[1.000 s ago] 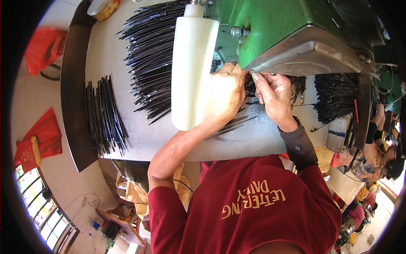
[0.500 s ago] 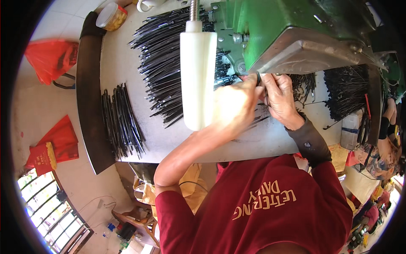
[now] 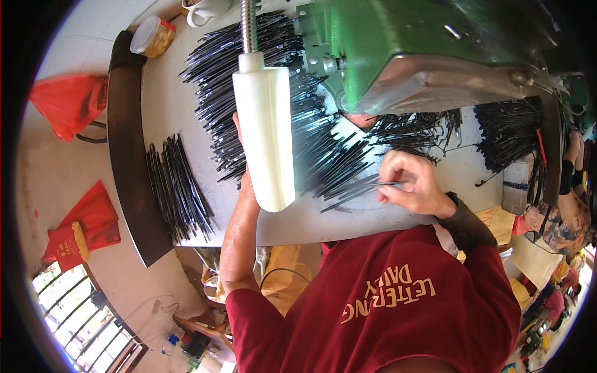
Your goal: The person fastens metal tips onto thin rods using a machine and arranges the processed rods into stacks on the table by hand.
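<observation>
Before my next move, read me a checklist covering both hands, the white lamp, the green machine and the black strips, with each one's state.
1. Right hand clear of the large green metal machine: ok, a gap shows between them.
2. Thin dark strip secured: ok, it appears pinched in the right hand's fingers.
3. Left hand free: cannot tell, mostly hidden.
4. Clear view of both hands: not ok, the white tube-shaped lamp blocks the left one.
5. Small bundle of black strips apart from the large pile of black strips: ok, bare tabletop shows between them.
</observation>
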The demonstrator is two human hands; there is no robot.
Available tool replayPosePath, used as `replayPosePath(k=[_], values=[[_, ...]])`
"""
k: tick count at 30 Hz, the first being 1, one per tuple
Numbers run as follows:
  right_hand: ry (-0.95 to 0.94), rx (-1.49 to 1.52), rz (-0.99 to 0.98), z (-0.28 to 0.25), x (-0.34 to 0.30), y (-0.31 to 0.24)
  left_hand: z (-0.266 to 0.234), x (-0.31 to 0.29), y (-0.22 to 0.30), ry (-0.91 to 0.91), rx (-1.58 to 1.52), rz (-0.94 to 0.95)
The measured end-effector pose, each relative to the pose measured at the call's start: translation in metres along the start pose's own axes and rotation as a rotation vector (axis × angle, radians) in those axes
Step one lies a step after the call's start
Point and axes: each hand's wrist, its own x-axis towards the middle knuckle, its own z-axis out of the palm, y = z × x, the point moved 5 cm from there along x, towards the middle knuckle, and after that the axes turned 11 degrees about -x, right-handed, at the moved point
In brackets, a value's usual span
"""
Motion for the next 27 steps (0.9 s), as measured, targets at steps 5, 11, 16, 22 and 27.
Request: replayPosePath(k=[5, 11, 16, 22, 27], values=[[0.007, -0.737, -0.325, -0.018, -0.031, -0.02, 0.001, 0.002, -0.012, 0.102, -0.065, -0.109], [-0.076, -1.176, -0.307, 0.005, -0.036, -0.015, -0.004, 0.025, 0.066, 0.043, 0.245, 0.223], [0.239, -0.487, -0.01, -0.005, 0.0, -0.009, 0.009, -0.005, 0.111, -0.046, 0.255, 0.193], [0.225, -0.226, 0.124, 0.001, 0.018, -0.012, 0.026, -0.009, 0.101, -0.08, -0.208, -0.113], [0.251, -0.177, 0.142, -0.003, 0.024, -0.012, 0.033, -0.005, 0.092, -0.082, -0.226, -0.179]])
